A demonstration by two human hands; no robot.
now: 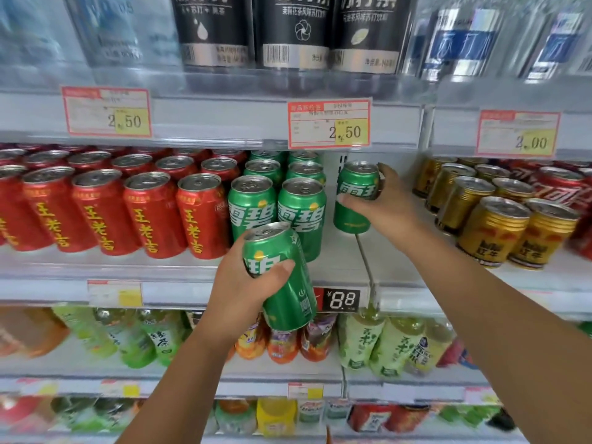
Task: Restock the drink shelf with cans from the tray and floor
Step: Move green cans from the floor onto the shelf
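My left hand (pixel 243 283) grips a green can (pixel 288 293) tilted in front of the shelf edge, below the two rows of green cans (pixel 278 200) on the drink shelf (pixel 346 267). My right hand (pixel 384 206) holds a second green can (pixel 354 200) upright in the gap to the right of those rows, over the shelf surface. A thin wire divider (pixel 365 261) runs along the shelf under that can. I cannot tell whether the can touches the shelf.
Red cans (pixel 128 206) fill the shelf to the left of the green rows, and gold cans (pixel 493 219) stand to the right. Dark bottles (pixel 294 30) sit on the shelf above. Green tea bottles (pixel 384 344) line the shelf below. Price tags (pixel 330 123) hang on the rails.
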